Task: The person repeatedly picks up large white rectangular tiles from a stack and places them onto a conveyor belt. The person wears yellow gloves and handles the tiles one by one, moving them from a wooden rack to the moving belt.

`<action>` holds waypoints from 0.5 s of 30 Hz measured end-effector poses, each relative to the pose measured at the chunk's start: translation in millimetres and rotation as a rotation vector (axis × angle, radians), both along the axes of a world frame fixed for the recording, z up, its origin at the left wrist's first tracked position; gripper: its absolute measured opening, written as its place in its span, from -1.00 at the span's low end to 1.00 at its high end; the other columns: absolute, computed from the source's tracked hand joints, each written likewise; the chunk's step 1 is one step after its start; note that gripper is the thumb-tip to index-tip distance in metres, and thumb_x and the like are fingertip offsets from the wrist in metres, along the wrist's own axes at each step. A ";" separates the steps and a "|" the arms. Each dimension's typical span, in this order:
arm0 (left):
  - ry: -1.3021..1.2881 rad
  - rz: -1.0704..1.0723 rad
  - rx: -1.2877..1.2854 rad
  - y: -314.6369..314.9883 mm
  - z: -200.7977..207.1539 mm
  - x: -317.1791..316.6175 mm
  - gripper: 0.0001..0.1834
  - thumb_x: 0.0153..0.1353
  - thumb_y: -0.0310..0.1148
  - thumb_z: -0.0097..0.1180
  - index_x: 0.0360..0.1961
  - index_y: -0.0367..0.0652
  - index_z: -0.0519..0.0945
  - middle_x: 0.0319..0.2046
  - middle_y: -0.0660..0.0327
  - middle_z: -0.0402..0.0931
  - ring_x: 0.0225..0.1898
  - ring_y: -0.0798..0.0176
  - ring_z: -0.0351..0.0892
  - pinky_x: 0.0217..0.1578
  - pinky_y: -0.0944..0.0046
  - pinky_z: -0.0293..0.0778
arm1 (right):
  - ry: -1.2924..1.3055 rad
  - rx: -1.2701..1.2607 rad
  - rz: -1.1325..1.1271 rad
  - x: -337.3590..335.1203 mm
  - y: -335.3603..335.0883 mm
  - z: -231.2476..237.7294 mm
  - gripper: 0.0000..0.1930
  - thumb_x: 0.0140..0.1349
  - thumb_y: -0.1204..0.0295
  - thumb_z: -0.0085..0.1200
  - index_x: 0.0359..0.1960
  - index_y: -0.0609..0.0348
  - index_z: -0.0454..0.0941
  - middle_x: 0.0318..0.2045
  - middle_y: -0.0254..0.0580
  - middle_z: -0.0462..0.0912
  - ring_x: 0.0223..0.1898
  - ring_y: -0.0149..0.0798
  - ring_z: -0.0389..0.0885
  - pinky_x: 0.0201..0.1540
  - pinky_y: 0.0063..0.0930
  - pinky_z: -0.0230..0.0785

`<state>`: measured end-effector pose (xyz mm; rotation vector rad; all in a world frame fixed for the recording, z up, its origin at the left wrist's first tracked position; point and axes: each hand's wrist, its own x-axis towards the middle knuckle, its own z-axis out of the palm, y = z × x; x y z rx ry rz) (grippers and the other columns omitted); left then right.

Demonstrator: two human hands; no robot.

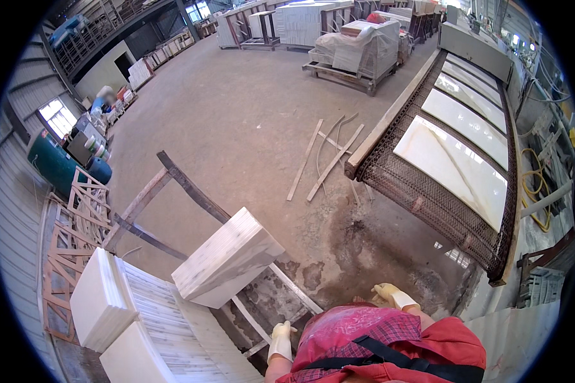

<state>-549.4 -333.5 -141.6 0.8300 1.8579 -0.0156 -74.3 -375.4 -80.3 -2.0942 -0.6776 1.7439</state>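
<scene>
My left hand (281, 336), in a pale yellow glove, hangs at the lower middle with loosely bent fingers and nothing seen in it. It is close to the metal frame (289, 287) that lies low beside the stacked stone slabs (227, 258). These slabs are white with grey veins and stand tilted on edge. To the right, my right hand (393, 296), gloved alike, is held out before my body with its fingers partly curled and apart, seemingly holding nothing. Veined white slabs (457, 166) lie flat on the mesh-topped conveyor (421, 210), out of reach of both hands.
More white slabs (108, 300) stand packed in rows at lower left, by a dark-and-rusty frame (195, 191). Loose wooden strips (335, 163) lie on the floor left of the conveyor. A wrapped pallet load (358, 51) stands farther back. Wet patches (351, 255) darken the floor.
</scene>
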 end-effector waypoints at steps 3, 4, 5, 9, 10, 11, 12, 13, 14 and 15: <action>0.061 -0.041 0.061 -1.5 7.0 2.1 -0.55 0.23 -0.08 -0.03 -0.55 -0.17 0.72 -0.53 0.17 0.71 -0.45 0.22 0.64 -0.28 0.21 0.53 | 0.015 -0.003 -0.019 -0.4 -3.1 -1.2 -0.56 0.40 0.19 -0.18 0.13 0.19 0.53 -0.22 0.05 0.75 -0.26 -0.15 0.71 -0.18 -0.32 0.53; 0.069 -0.036 0.095 -3.1 9.4 2.9 -0.56 0.23 -0.08 -0.03 -0.55 -0.16 0.72 -0.53 0.19 0.71 -0.44 0.22 0.64 -0.26 0.22 0.53 | 0.017 -0.001 -0.016 -1.3 -4.0 -1.1 -0.55 0.40 0.18 -0.18 0.14 0.19 0.53 -0.22 0.06 0.75 -0.25 -0.14 0.71 -0.18 -0.32 0.53; 0.061 -0.009 0.097 -4.8 9.1 1.0 -0.56 0.22 -0.07 -0.02 -0.55 -0.16 0.72 -0.53 0.18 0.71 -0.44 0.23 0.64 -0.26 0.22 0.53 | 0.022 0.002 -0.010 -2.4 -4.0 -0.7 -0.55 0.39 0.18 -0.18 0.14 0.19 0.53 -0.21 0.06 0.75 -0.24 -0.14 0.71 -0.17 -0.32 0.53; 0.070 -0.045 0.072 -1.8 30.5 12.1 -0.55 0.21 -0.06 -0.02 -0.56 -0.15 0.72 -0.55 0.18 0.70 -0.44 0.23 0.62 -0.26 0.21 0.52 | 0.018 -0.006 0.002 0.6 -6.4 -1.3 -0.54 0.40 0.18 -0.18 0.15 0.20 0.52 -0.19 0.08 0.75 -0.22 -0.13 0.71 -0.16 -0.31 0.52; 0.089 -0.085 0.060 0.3 45.5 17.3 -0.55 0.21 -0.06 -0.01 -0.57 -0.15 0.72 -0.55 0.17 0.70 -0.44 0.23 0.62 -0.26 0.21 0.51 | 0.017 -0.011 0.000 1.4 -7.2 -2.5 -0.55 0.42 0.17 -0.19 0.14 0.18 0.53 -0.21 0.04 0.75 -0.24 -0.15 0.70 -0.17 -0.32 0.52; 0.088 -0.072 0.057 -1.1 44.9 15.2 -0.55 0.21 -0.06 -0.01 -0.57 -0.14 0.73 -0.55 0.18 0.69 -0.44 0.23 0.62 -0.26 0.21 0.51 | 0.020 -0.013 0.005 0.4 -6.6 -4.5 -0.56 0.44 0.16 -0.20 0.13 0.17 0.53 -0.22 0.01 0.75 -0.26 -0.17 0.70 -0.18 -0.33 0.52; 0.086 -0.059 0.054 -2.1 43.9 13.6 -0.55 0.20 -0.06 -0.01 -0.57 -0.14 0.73 -0.56 0.18 0.69 -0.44 0.23 0.61 -0.26 0.20 0.51 | 0.021 -0.016 0.007 -0.4 -6.1 -6.7 -0.58 0.48 0.15 -0.21 0.12 0.13 0.54 -0.25 -0.05 0.75 -0.30 -0.22 0.68 -0.20 -0.34 0.52; 0.089 -0.058 0.059 -2.8 42.4 12.4 -0.55 0.21 -0.06 -0.01 -0.57 -0.14 0.74 -0.56 0.18 0.69 -0.44 0.23 0.61 -0.26 0.20 0.51 | 0.017 -0.014 0.014 -0.5 -6.0 -8.7 -0.59 0.50 0.14 -0.22 0.10 0.12 0.55 -0.27 -0.08 0.75 -0.32 -0.24 0.67 -0.21 -0.35 0.52; 0.093 -0.057 0.063 -4.0 37.8 10.3 -0.55 0.21 -0.05 -0.01 -0.57 -0.13 0.74 -0.55 0.18 0.69 -0.44 0.23 0.61 -0.26 0.21 0.51 | 0.013 -0.013 0.022 -0.8 -5.6 -10.1 -0.60 0.52 0.13 -0.22 0.09 0.10 0.56 -0.28 -0.11 0.75 -0.34 -0.27 0.67 -0.23 -0.36 0.52; 0.103 -0.067 0.076 -4.4 35.6 9.1 -0.55 0.21 -0.06 -0.01 -0.57 -0.12 0.74 -0.54 0.18 0.70 -0.44 0.23 0.62 -0.25 0.21 0.51 | 0.005 -0.007 0.037 -0.4 -5.4 -11.3 -0.60 0.52 0.13 -0.22 0.09 0.10 0.56 -0.29 -0.11 0.75 -0.34 -0.27 0.67 -0.23 -0.36 0.51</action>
